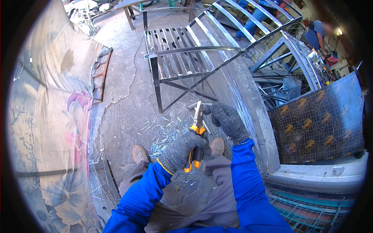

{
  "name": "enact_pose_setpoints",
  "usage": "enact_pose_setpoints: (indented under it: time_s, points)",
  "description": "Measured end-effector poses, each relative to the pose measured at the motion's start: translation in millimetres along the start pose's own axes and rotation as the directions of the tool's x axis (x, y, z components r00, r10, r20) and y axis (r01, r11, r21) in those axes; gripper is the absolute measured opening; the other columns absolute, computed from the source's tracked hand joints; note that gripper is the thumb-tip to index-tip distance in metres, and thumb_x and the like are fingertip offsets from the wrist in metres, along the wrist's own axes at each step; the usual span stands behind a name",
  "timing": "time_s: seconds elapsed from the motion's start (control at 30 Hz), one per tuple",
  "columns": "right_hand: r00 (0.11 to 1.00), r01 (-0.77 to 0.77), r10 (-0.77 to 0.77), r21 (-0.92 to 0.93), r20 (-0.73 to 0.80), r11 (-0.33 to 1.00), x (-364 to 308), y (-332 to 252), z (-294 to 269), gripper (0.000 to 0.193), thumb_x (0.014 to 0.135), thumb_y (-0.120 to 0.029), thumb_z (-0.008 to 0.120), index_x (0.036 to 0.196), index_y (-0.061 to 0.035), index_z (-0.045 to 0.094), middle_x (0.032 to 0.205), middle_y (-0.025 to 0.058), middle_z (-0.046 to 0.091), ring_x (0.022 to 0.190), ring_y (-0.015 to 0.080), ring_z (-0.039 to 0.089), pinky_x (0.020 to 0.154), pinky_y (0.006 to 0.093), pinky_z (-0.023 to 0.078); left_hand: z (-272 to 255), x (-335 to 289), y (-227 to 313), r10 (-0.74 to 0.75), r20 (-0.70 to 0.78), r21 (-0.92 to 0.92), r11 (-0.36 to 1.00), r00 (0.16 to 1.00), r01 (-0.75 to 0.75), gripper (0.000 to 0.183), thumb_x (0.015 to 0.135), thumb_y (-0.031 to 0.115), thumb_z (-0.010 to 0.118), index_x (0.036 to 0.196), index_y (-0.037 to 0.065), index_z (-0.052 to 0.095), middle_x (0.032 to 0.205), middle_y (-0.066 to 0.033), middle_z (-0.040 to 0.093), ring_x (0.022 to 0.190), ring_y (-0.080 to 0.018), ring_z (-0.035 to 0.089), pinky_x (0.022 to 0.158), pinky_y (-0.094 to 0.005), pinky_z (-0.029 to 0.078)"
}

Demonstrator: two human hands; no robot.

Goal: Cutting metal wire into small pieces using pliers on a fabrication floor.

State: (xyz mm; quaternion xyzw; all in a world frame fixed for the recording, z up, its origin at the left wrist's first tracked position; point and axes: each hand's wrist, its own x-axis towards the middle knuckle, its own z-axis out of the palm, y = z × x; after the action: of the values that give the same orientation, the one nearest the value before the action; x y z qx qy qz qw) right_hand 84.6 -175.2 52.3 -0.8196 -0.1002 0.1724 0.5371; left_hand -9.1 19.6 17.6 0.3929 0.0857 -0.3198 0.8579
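My left hand (179, 152), in a dark grey knitted glove, is closed around the orange-and-black handles of a pair of pliers (198, 120). Their jaws point up and away from me. My right hand (230, 121), gloved alike, is closed just right of the jaws, with its fingertips on a thin metal rod (207, 104). The rod's end lies at the plier jaws; whether they bite on it cannot be made out. Many short bits of cut metal rod (165, 134) lie scattered on the concrete below, between and beyond my shoes.
A slatted metal chair frame (176, 79) stands ahead. Long thin rods (241, 99) lie along the floor to its right. A patterned dark board (316, 122) leans at the right, and a floral cloth (58, 128) hangs at the left. Another person (314, 35) works at the far right.
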Motion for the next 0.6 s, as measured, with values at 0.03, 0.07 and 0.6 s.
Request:
enact_pose_setpoints:
  time_s: [0.03, 0.07, 0.6]
  points:
    - [1.0, 0.002, -0.002, 0.002, 0.002, 1.0, 0.7, 0.6, 0.3, 0.031, 0.1, -0.03, 0.056, 0.109, -0.0044, 0.07, 0.088, 0.0084, 0.068, 0.072, 0.0142, 0.063, 0.067, 0.0306, 0.052, -0.6, -0.3, -0.6, 0.032, -0.015, 0.05, 0.998, 0.999, -0.031, 0.021, 0.083, 0.012, 0.064, 0.1, 0.005, 0.054, 0.082, -0.0049, 0.06, 0.075, -0.017, 0.063, 0.075, -0.0329, 0.055]
    - [0.997, 0.059, -0.062, -0.049, -0.055, 0.997, -0.8, 3.0, -2.9, 0.03, 0.1, -0.028, 0.054, 0.109, -0.0046, 0.07, 0.089, 0.0085, 0.069, 0.071, 0.0143, 0.062, 0.066, 0.0307, 0.051, 8.5, -1.8, 5.0, 0.028, -0.005, 0.048, 0.998, 1.0, -0.028, 0.021, 0.083, 0.012, 0.064, 0.1, 0.005, 0.054, 0.082, -0.0049, 0.06, 0.075, -0.017, 0.063, 0.075, -0.0329, 0.055]
    - [0.994, 0.107, -0.107, -0.009, 0.019, 0.994, -2.7, -1.3, -10.4, 0.029, 0.1, -0.026, 0.054, 0.114, -0.0037, 0.068, 0.103, 0.0084, 0.07, 0.092, 0.0176, 0.063, 0.083, 0.03, 0.048, 18.5, -9.6, 17.9, 0.038, -0.123, 0.304, 0.953, 0.992, 0.001, 0.023, 0.083, 0.013, 0.065, 0.099, 0.001, 0.054, 0.072, -0.0036, 0.054, 0.06, -0.011, 0.053, 0.056, -0.0274, 0.048]
